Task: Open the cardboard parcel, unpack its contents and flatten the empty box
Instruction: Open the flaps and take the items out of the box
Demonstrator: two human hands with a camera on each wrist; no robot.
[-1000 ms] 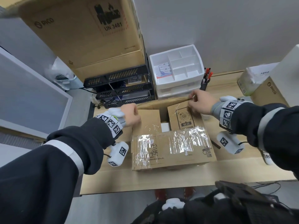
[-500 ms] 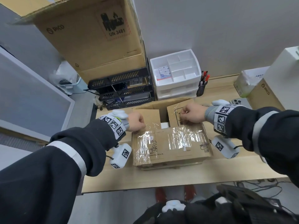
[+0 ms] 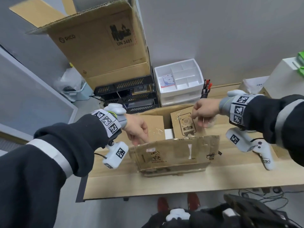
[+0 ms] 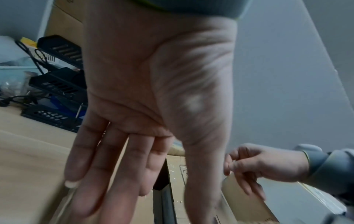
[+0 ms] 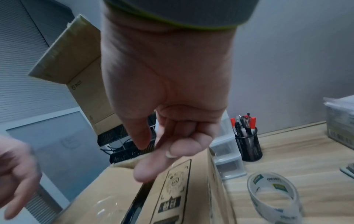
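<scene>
The cardboard parcel [image 3: 172,168] stands on the wooden table [image 3: 148,186]. Its near taped flap [image 3: 174,150] is raised upright. Behind it lie the plain left inner flap [image 3: 156,127] and the printed right inner flap [image 3: 185,124], with something white [image 3: 168,134] showing in the gap between them. My left hand [image 3: 138,130] reaches down at the left flap with straight fingers [image 4: 114,174]. My right hand [image 3: 202,111] hovers over the right flap's far end, most fingers curled; its index fingertip [image 5: 147,171] is at that flap's inner edge [image 5: 145,191]. It plainly holds nothing.
A clear tape roll [image 5: 273,195] lies right of the parcel. A black pen cup [image 3: 205,92], a white drawer organiser [image 3: 179,83] and black trays [image 3: 126,97] line the back. A big open box [image 3: 102,46] towers over the trays. More boxes [image 3: 287,74] stand far right.
The near taped flap, flat on the parcel a second ago, now stands up. Both hands drew back towards me, then rose off the flaps; the left hand's fingers straightened.
</scene>
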